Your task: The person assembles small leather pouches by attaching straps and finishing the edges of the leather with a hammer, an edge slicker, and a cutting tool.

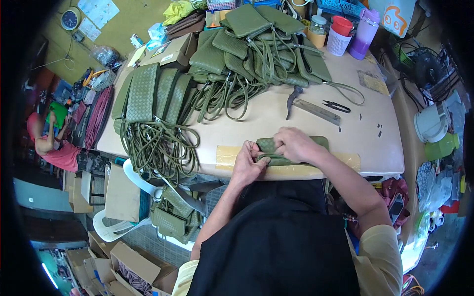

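Note:
A green woven-pattern pouch (320,142) lies at the table's front edge, partly covered by both hands. My left hand (249,162) pinches the pouch's left end between thumb and fingers. My right hand (295,144) is over the middle of the pouch with its fingers curled together. What those fingers hold, if anything, is hidden, and the hand is slightly blurred. Under the pouch runs a strip of yellowish tape (226,153) along the table edge.
Green pouches with straps (143,93) pile up at left, and another heap (242,49) stands at the back. A hammer-like tool (293,98), a metal bar (316,111) and thread snips (336,106) lie beyond my hands. A purple bottle (364,34) stands back right. Another person (57,148) works far left.

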`<state>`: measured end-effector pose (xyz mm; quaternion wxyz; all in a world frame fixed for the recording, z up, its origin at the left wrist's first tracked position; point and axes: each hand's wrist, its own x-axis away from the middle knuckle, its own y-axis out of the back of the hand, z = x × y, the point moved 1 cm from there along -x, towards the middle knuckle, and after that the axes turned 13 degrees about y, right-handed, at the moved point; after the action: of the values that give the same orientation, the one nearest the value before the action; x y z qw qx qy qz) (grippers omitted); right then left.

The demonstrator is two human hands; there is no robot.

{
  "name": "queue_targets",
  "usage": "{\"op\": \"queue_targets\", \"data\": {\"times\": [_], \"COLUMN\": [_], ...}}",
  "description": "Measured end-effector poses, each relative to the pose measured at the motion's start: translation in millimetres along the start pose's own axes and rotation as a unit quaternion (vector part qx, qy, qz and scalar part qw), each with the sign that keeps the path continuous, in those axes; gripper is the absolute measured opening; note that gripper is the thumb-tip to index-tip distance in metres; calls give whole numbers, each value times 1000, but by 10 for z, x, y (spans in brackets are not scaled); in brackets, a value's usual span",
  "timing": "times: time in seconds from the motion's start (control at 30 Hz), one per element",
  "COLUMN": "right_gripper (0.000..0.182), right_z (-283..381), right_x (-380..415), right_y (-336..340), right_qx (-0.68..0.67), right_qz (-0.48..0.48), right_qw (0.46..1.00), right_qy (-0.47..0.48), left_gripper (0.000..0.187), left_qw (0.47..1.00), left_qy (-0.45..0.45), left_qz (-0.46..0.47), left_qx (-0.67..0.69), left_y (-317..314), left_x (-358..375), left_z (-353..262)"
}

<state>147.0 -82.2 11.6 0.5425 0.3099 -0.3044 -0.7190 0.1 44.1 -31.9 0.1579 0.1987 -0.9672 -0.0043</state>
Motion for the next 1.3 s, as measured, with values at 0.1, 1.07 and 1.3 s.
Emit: {"op": "queue_targets", "data": {"times": [0.1, 1.07, 1.3], "right_gripper": [18, 22, 15], "right_z": [158, -2, -8], "right_x": [8, 676, 258], "right_y": [146, 45, 63], "right_qx": [-59, -54, -242], "right_qz": [-49, -109, -141], "right_qw": [997, 992, 957], "right_qy": [-8, 9, -71], "left_gripper": [36, 49, 50], "left_qw": [1000, 855, 846], "left_qy": [24, -306, -320], "left_qz": [-6, -119, -133], "left_qx": [-2, -402, -404], "left_y": [7, -384, -402], "left_x": [-43, 427, 427], "left_z": [-7, 60, 59]}}
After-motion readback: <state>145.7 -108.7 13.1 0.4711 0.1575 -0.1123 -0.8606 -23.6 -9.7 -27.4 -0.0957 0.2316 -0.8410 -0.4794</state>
